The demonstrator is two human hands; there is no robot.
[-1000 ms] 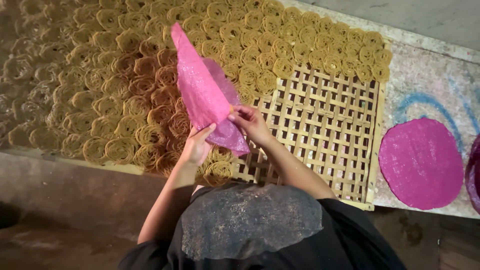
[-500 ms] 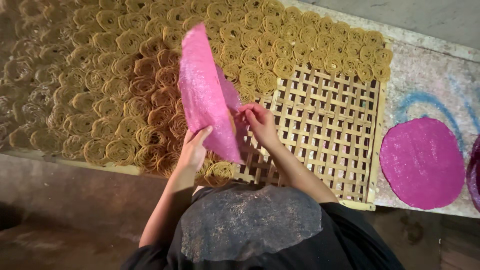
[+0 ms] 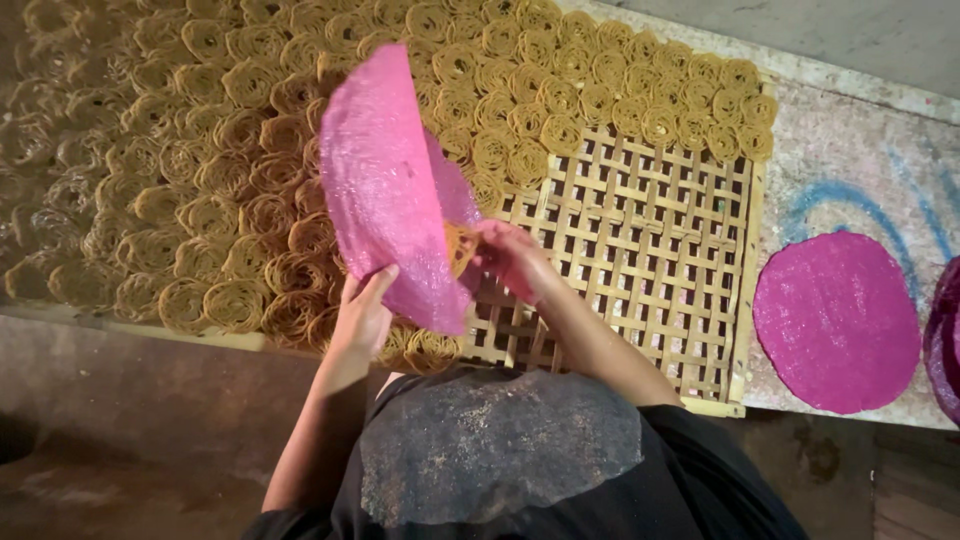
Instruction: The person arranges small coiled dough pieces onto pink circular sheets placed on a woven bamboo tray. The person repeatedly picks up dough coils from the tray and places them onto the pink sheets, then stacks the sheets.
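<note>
Over the near edge of the woven bamboo tray (image 3: 640, 250), the left hand (image 3: 362, 315) grips the lower rim of a round pink sheet (image 3: 385, 190), fingers curled up against its underside, and holds it tilted almost on edge above the coils. At the sheet's right side the right hand (image 3: 510, 255) is closed in a pinch on a single yellow noodle coil (image 3: 460, 245), which sits against the pink surface. Rows of yellow noodle coils (image 3: 230, 160) cover the left half of the tray and run along its far edge to the far right corner; the lattice in the near right part lies bare. Just beyond the tray's right edge, a second round pink sheet (image 3: 835, 320) lies flat on the pale stone surface (image 3: 850, 150), well apart from both hands.
</note>
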